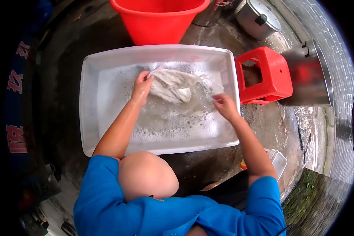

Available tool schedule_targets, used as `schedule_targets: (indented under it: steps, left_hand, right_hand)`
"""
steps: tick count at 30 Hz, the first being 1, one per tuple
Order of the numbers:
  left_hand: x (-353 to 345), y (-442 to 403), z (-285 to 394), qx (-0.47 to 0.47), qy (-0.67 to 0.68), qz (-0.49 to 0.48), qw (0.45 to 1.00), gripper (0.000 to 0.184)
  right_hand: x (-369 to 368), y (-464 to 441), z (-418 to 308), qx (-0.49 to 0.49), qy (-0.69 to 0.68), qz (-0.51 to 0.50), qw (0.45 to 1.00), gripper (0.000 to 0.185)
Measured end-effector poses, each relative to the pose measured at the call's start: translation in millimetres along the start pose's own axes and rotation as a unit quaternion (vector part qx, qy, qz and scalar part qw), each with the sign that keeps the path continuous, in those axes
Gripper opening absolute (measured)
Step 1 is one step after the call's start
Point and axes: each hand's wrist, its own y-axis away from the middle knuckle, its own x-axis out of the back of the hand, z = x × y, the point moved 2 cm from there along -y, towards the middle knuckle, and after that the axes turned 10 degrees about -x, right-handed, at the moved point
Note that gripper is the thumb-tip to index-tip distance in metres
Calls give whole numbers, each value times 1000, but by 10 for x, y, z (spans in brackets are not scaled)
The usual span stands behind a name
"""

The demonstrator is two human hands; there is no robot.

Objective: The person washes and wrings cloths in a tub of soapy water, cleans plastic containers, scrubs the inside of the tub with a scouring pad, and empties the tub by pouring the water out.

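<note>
A wet, off-white cloth hangs bunched over shallow, sudsy water in a large translucent plastic tub. My left hand is closed on the cloth's left end, thumb and fingers pinching its edge. Toward the tub's right wall, my right hand hovers apart from the cloth with its fingers curled together. Whether anything small sits inside those fingers is hidden. Water splashes between the cloth's right end and my right hand.
Behind the tub stands a big red bucket. To the right are a red plastic stool on its side, a large metal pot and a lidded pot. A clear container lies near my right arm. The concrete floor is wet.
</note>
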Motion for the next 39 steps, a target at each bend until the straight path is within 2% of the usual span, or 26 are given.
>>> schedule_targets:
  steps: [1, 3, 4, 5, 6, 8, 11, 12, 14, 15, 16, 17, 18, 19, 22, 23, 25, 27, 28, 30, 32, 33, 34, 35, 38, 39]
  left_hand:
    - [90, 57, -83, 1, 0, 4, 1000, 32]
    - [290, 292, -260, 164, -63, 106, 979, 50]
    - [395, 387, -361, 211, -54, 90, 972, 57]
    - [478, 479, -481, 259, -45, 72, 962, 65]
    - [526, 554, -631, 259, -47, 73, 962, 65]
    - [571, 678, -897, 362, 93, 38, 927, 77]
    - [339, 708, -465, 442, 205, 53, 871, 82]
    - [273, 661, -262, 389, 273, -10, 880, 80]
    - [284, 564, -284, 288, 394, -124, 864, 65]
    - [249, 573, -168, 224, 409, -127, 876, 60]
    - [212, 586, -40, 161, 424, -127, 882, 56]
    - [141, 642, 161, 125, 411, -101, 897, 56]
    - [70, 699, 366, 90, 395, -75, 911, 56]
    - [44, 648, 373, 31, 336, -127, 933, 57]
    - [-20, 492, 383, -154, 143, -265, 941, 58]
    - [-38, 522, 362, -77, 243, -250, 934, 57]
    - [-73, 585, 319, 73, 443, -176, 876, 54]
    - [-156, 496, 244, 124, 344, -95, 926, 58]
    - [-225, 485, 234, 170, 328, -65, 927, 56]
    - [-221, 415, 158, 252, 257, -167, 918, 41]
    - [-133, 340, -99, 254, 227, -241, 909, 36]
    - [-115, 338, 55, 165, 109, -198, 960, 33]
    - [-90, 323, 206, 71, -11, -147, 986, 30]
    - [-20, 296, 287, 69, -10, -146, 987, 30]
    - [524, 197, 224, 18, 6, -104, 994, 24]
    - [762, 132, -88, 73, -118, -76, 987, 27]
  right_hand:
    - [-305, -208, 21, -33, 1, -9, 999, 28]
    - [-894, -589, 99, -61, -12, -19, 998, 35]
    - [-1084, -634, -68, -54, 46, 26, 997, 46]
    - [-1302, -620, -187, 35, 40, 92, 994, 62]
    - [-1432, -537, -429, -62, 18, 5, 998, 76]
    - [-1942, -554, -536, -144, 13, -37, 989, 64]
    - [-1860, -342, -1246, -30, -3, -74, 997, 36]
    - [-1713, -155, -1555, -26, -171, -165, 971, 29]
    - [-1537, 181, -2035, 162, -163, -68, 971, 20]
    - [-1557, 276, -2165, 258, -132, -50, 956, 19]
    - [-1413, 472, -2362, 254, -115, -77, 957, 19]
    - [-1361, 617, -2469, 253, -114, -73, 958, 19]
    - [-1327, 762, -2566, 321, -106, 9, 941, 20]
    - [-1317, 852, -2628, 384, -98, 89, 914, 21]
    - [-1545, 770, -2509, 404, -103, 89, 905, 20]
    - [-1552, 676, -2446, 404, -103, 88, 905, 20]
    - [-1515, 274, -2241, 257, 41, 2, 966, 17]
    - [-1540, -211, -1897, 274, -17, 70, 959, 12]
    - [-1428, -324, -1800, 199, -45, 84, 975, 10]
    - [-1225, -552, -1573, 92, -80, 90, 988, 15]
    - [-1059, -669, -1285, 11, -90, 57, 994, 23]
    - [-936, -715, -1133, -37, -96, 39, 994, 24]
    - [-884, -820, -883, 34, -137, 106, 984, 24]
    - [-814, -903, -613, 103, -175, 169, 964, 25]
    - [-288, -590, -186, 170, 44, 90, 980, 37]
    - [-260, -529, -79, 168, 126, 58, 976, 39]
